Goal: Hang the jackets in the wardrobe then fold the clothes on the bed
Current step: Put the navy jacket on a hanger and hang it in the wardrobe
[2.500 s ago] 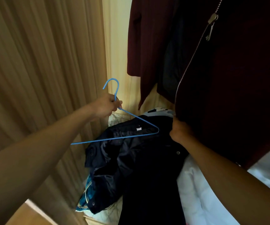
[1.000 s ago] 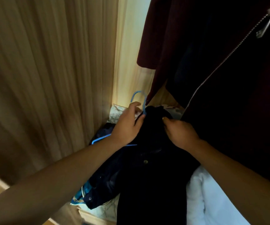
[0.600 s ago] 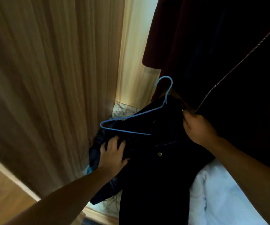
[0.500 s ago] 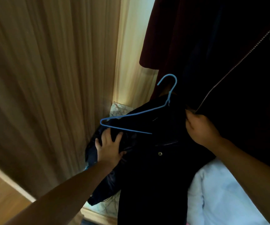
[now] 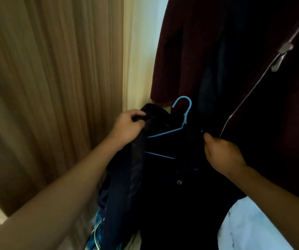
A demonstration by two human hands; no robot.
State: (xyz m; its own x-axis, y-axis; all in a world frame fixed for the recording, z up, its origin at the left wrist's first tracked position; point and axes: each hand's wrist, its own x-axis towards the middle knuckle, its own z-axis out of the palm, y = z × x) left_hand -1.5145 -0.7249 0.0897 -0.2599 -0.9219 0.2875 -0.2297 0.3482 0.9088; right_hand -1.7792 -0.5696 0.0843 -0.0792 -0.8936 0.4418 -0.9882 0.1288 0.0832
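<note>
A dark navy jacket (image 5: 170, 177) hangs in front of me with a blue wire hanger (image 5: 182, 116) inside its neck; the hook sticks up above the collar. My left hand (image 5: 128, 125) grips the jacket's left shoulder and collar fabric, lifted over the hanger's left end. My right hand (image 5: 220, 154) pinches the jacket's right shoulder area. Part of the hanger's lower bar shows blue inside the open front.
A maroon zipped jacket (image 5: 253, 69) hangs at the upper right, close behind my right hand. Beige curtains (image 5: 51, 87) fill the left. White bedding (image 5: 249, 226) lies at the lower right, and a blue patterned garment (image 5: 94, 235) sits under the jacket.
My left hand rose from the jacket's lower left side to its left shoulder and pulled the fabric up over the hanger's end. The right hand stayed on the right shoulder.
</note>
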